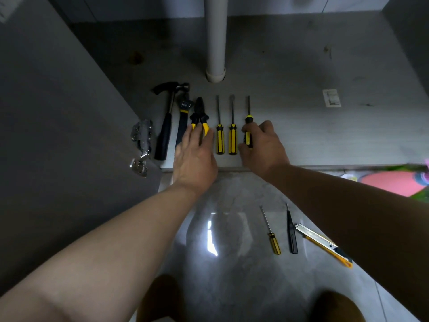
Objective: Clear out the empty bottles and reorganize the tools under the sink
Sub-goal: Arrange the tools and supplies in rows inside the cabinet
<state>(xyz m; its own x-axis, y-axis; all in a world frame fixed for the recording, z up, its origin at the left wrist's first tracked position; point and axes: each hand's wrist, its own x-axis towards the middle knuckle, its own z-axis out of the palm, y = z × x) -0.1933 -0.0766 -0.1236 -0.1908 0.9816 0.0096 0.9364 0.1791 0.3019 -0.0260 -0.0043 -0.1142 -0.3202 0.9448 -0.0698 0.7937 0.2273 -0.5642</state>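
Nearest, two bare forearms stretched forward above a glossy grey tile floor [232, 201]. On that floor, to the right: a small screwdriver [270, 231], a thin black tool [291, 233] and a yellow utility knife [323, 244], side by side, well apart from both hands. Beyond, the grey cabinet floor [301, 66] under the sink, with a white drain pipe [216, 38] standing at the back and an open door [58, 112] at left bearing metal hinges [141, 135]. Laid in a row near the front edge, tips pointing away: hammer [167, 117], wrench [183, 112], pliers [199, 112], two matching screwdrivers [220, 135] [232, 135], then a black-and-yellow screwdriver [248, 119]. Flat on the pliers' yellow handles, fingers straight: the left hand [195, 156]. Curled round the handle of the black-and-yellow screwdriver at the row's right end: the right hand [263, 145].
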